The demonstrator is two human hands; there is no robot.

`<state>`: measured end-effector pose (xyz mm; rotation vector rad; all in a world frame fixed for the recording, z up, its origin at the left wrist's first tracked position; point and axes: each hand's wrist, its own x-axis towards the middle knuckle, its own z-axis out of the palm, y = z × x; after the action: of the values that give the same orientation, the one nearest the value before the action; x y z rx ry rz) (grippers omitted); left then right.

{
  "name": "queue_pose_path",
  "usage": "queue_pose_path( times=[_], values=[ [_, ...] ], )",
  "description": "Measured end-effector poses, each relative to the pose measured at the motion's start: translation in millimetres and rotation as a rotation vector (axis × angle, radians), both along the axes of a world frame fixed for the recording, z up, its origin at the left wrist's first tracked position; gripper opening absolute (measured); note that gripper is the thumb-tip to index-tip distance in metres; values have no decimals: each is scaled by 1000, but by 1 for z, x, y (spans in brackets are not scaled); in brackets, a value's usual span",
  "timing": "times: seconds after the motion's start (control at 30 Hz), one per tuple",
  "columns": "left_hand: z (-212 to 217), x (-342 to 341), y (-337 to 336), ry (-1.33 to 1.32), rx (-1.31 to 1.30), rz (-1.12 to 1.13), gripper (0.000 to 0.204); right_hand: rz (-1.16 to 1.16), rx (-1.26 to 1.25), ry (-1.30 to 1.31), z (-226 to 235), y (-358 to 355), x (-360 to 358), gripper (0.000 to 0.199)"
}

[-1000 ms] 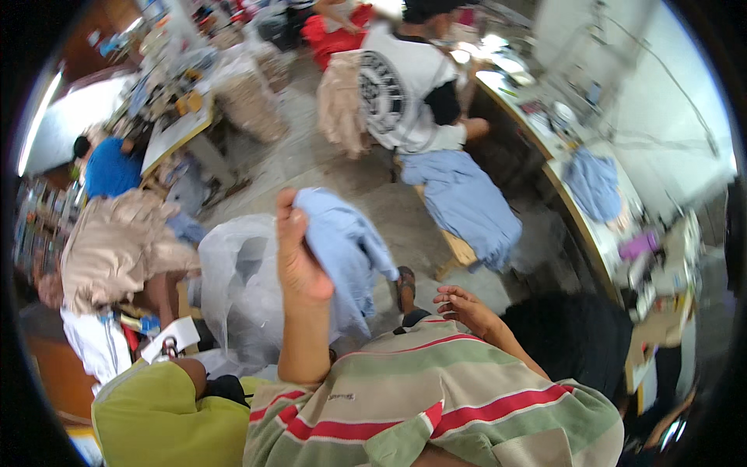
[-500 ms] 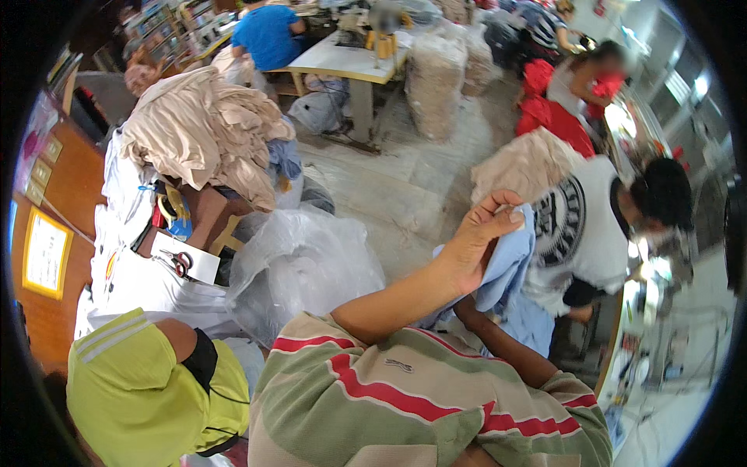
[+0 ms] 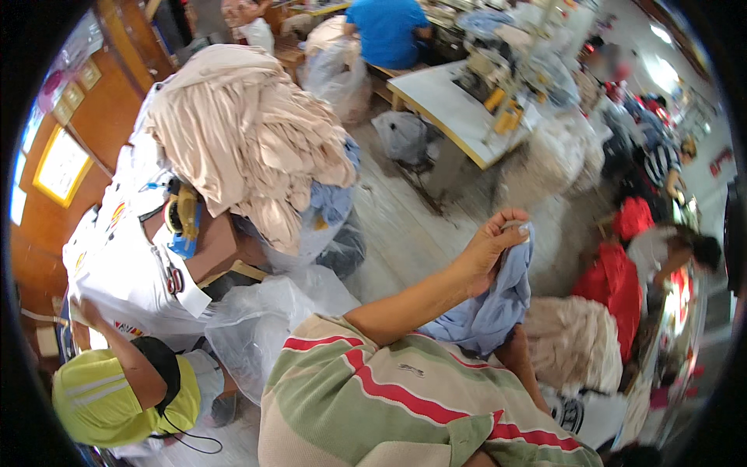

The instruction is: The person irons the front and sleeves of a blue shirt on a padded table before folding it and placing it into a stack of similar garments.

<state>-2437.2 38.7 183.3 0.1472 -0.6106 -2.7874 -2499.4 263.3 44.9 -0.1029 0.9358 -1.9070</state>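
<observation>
My left hand [image 3: 498, 245] is raised, thumb and fingers pinched together on the top edge of a light blue cloth piece [image 3: 486, 311]. The cloth hangs from it in folds, down towards my striped shirt. Lower down, my right hand [image 3: 515, 346] is against the cloth's lower right side. The blue fabric covers its fingers, so their grip does not show.
A large heap of beige fabric [image 3: 249, 132] lies on the left table, with scissors [image 3: 173, 276] and a tape dispenser [image 3: 183, 218]. A clear plastic bag [image 3: 257, 319] stands nearer. A person in yellow [image 3: 101, 397] is close at left. A sewing table [image 3: 443, 97] stands ahead.
The view has swung to the right, bringing the sewing table nearer the middle. My left hand still pinches the cloth, which hangs lower. The person in yellow now reaches an arm towards the left table.
</observation>
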Motion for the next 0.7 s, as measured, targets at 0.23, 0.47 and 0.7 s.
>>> queue_pose_path(
  times=[0.23,0.47,0.7],
  values=[
    [-41,-58,-107,-359,55,311,25,88,-175,-8,35,-176,-147,69],
    [-65,-125,-224,-401,116,741,29,352,-165,-62,59,-399,-197,54],
    [-61,-139,-350,-180,108,1156,28,782,-178,-238,76,-573,-191,47]
  ],
)
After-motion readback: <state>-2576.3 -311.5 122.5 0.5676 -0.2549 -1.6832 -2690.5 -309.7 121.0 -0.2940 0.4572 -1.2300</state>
